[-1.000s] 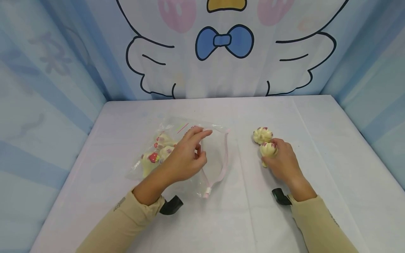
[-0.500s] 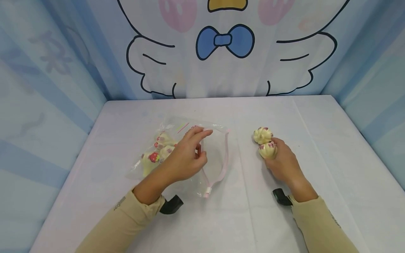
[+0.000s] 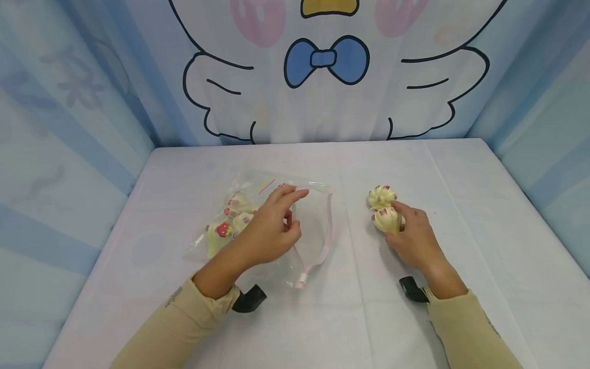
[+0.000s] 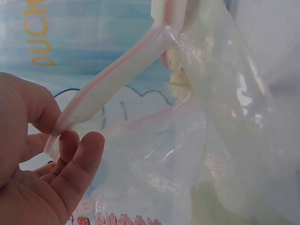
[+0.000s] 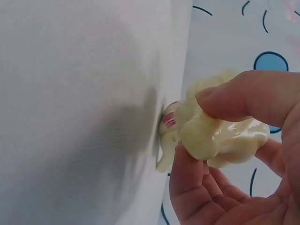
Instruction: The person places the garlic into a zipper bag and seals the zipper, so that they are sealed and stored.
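My left hand (image 3: 272,228) pinches the pink zip edge (image 4: 115,77) of a clear slider bag (image 3: 313,220), holding its mouth apart. Several cream toys with red and pink details (image 3: 237,205) lie inside the bag, partly covered by my forearm. On the right, my right hand (image 3: 417,238) grips a cream, lumpy squishy-looking toy (image 3: 386,220) with purplish-red marks, thumb on one side and fingers on the other in the right wrist view. Just beyond it a similar cream toy (image 3: 381,196) rests on the table, overlapped by the held one.
A white cloth-covered table (image 3: 350,328) spreads under everything. Patterned curtains (image 3: 327,113) rise behind its far edge and along both sides. Dark wrist mounts (image 3: 249,300) stick out from both cuffs. The bag's white slider (image 3: 302,279) sits at its near corner.
My right hand has turned the gripped toy, so its marks shift left and more of its pale side shows. The left hand stays still on the bag.
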Demonstrator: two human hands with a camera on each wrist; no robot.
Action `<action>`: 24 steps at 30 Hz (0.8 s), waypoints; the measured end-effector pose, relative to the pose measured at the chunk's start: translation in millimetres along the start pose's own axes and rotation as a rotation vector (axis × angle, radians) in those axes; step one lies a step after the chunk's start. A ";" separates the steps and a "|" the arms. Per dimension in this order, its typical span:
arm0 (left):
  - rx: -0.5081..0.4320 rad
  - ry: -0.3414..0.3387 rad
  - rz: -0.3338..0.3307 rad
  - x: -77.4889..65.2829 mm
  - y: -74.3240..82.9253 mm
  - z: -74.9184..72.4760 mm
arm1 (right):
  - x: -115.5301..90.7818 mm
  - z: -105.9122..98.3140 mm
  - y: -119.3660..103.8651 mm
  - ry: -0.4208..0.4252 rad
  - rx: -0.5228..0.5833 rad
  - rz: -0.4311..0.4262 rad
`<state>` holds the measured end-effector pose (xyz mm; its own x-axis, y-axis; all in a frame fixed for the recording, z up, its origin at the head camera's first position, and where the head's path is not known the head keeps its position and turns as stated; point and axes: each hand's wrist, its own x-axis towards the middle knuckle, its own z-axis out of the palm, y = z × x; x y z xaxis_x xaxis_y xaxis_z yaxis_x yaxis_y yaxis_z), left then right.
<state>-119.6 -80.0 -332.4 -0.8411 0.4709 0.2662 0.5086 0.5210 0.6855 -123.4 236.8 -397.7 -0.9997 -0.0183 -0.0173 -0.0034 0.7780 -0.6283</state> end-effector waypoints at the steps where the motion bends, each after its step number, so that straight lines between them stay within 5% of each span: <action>1: 0.000 0.001 -0.003 -0.1 -0.1 0.0 | -0.7 -0.4 -1.0 -0.005 -0.004 0.003; 10: 0.002 0.012 0.001 -0.9 -0.6 -0.2 | -7.3 -3.7 -10.4 -0.028 0.028 0.068; 24: 0.015 0.013 0.000 -0.5 -2.0 -0.3 | -19.5 -10.3 -32.1 0.052 0.036 -0.054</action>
<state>-120.2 -81.5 -333.8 -0.8434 0.4617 0.2748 0.5111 0.5315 0.6755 -104.1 218.7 -369.3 -0.9980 -0.0259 0.0575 -0.0573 0.7536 -0.6548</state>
